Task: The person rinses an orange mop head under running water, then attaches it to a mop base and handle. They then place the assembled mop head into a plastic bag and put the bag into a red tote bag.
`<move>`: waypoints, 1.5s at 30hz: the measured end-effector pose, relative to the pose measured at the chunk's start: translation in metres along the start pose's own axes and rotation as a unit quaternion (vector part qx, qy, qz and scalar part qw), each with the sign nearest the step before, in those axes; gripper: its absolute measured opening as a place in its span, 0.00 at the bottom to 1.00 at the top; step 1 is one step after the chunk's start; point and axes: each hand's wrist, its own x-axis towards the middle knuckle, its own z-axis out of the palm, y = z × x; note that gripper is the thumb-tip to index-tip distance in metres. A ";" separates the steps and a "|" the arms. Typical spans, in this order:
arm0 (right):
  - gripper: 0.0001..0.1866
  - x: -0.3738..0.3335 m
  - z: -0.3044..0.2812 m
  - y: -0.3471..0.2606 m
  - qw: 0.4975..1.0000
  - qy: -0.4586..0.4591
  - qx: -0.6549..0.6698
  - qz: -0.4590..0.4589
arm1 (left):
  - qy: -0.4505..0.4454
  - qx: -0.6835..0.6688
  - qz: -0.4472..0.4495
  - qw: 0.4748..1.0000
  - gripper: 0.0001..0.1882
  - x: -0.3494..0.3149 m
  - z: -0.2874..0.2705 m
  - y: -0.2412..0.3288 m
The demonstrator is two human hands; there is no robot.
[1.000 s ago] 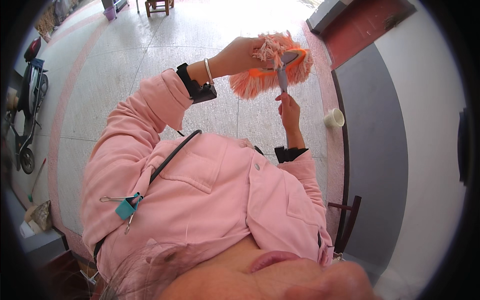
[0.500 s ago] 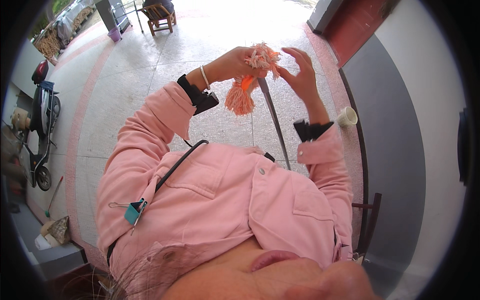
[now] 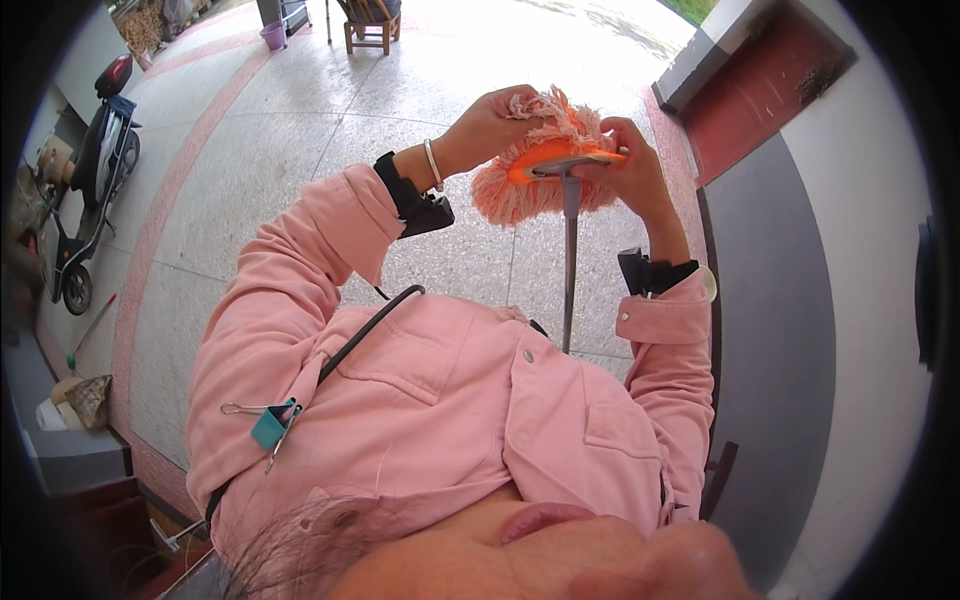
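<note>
A round mop head (image 3: 505, 198) with pink and white strands is held up in front of me. Its orange disc (image 3: 538, 158) faces toward me, and a grey pole (image 3: 570, 255) runs down from its hub. At the mop head's left edge, my left hand (image 3: 497, 125) is closed on the strands, its fingertips partly hidden among them. On the opposite side, my right hand (image 3: 640, 180) pinches the rim of the orange disc with thumb and fingers. Black bands circle both wrists.
A scooter (image 3: 95, 180) is parked at the left. Farther off are a wooden chair (image 3: 370, 35) and a purple bucket (image 3: 273, 37). A grey and white wall (image 3: 775, 330) rises close on my right, with a red door (image 3: 745, 95) beyond it.
The mop head has turned and spread, bringing its orange disc into view. My right hand has gone from open beside the strands to gripping the disc's rim. The view has shifted slightly.
</note>
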 end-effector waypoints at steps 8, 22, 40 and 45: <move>0.17 -0.002 -0.005 -0.019 0.988 -0.011 -0.073 -0.135 | 0.080 0.203 0.107 0.970 0.17 -0.002 -0.004 -0.007; 0.19 -0.014 -0.008 -0.033 0.968 0.048 -0.145 -0.201 | -0.045 0.222 0.095 0.969 0.12 -0.030 -0.008 0.005; 0.22 -0.012 0.001 -0.028 0.950 -0.024 -0.259 -0.175 | -0.021 -0.052 -0.051 0.997 0.04 -0.028 0.007 -0.030; 0.21 -0.012 0.000 -0.037 0.945 -0.011 -0.285 -0.157 | 0.009 0.089 0.188 0.978 0.05 -0.031 0.012 -0.035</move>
